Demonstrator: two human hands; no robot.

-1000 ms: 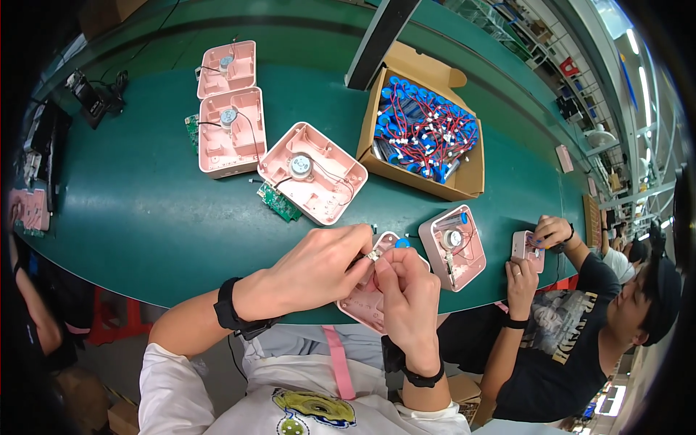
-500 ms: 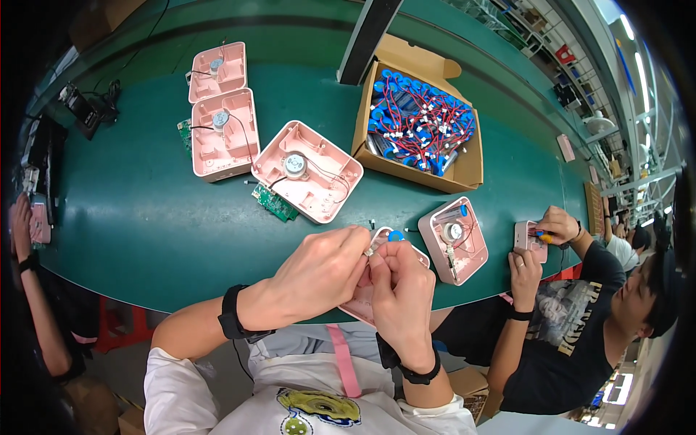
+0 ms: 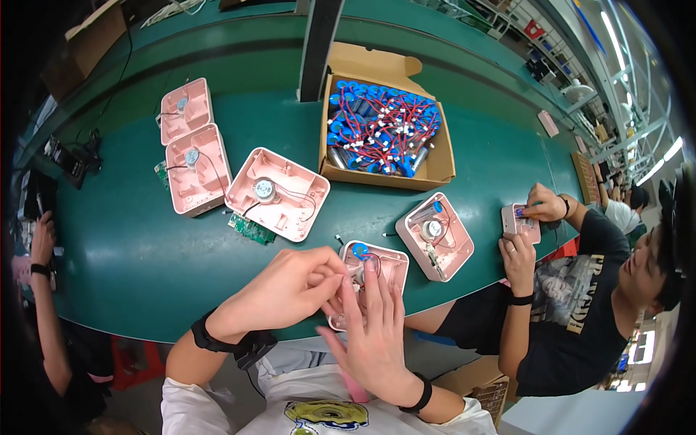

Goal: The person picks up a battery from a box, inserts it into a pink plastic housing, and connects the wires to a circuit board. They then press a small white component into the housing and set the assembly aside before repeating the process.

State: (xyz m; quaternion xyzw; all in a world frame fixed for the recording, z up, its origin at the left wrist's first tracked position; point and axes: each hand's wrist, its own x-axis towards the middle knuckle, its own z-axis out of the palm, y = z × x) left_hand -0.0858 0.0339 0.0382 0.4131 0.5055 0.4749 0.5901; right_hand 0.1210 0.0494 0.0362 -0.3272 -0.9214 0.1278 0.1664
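At the table's near edge sits a pink plastic housing (image 3: 397, 274), partly covered by my hands. A blue-ended cylindrical battery (image 3: 359, 251) stands out at its far side, with red and dark wires beside it. My left hand (image 3: 293, 290) is at the housing's left side, thumb and fingers pinched together; what they hold, if anything, is hidden. My right hand (image 3: 373, 344) lies over the housing with fingers stretched out, their tips by the wires below the battery. A small connector on a dark lead (image 3: 338, 238) pokes out past the far rim.
A cardboard box (image 3: 388, 178) full of blue batteries with red wires stands beyond. Another pink housing (image 3: 464, 250) with a battery sits to the right. Several housings with round speakers and green circuit boards (image 3: 251, 228) stand left. Co-workers' hands (image 3: 518, 254) work at both sides.
Both my hands were pinching together above the housing. Now my right hand has opened and spread its fingers over it, while my left stays pinched, slightly lower. The whole view has shifted.
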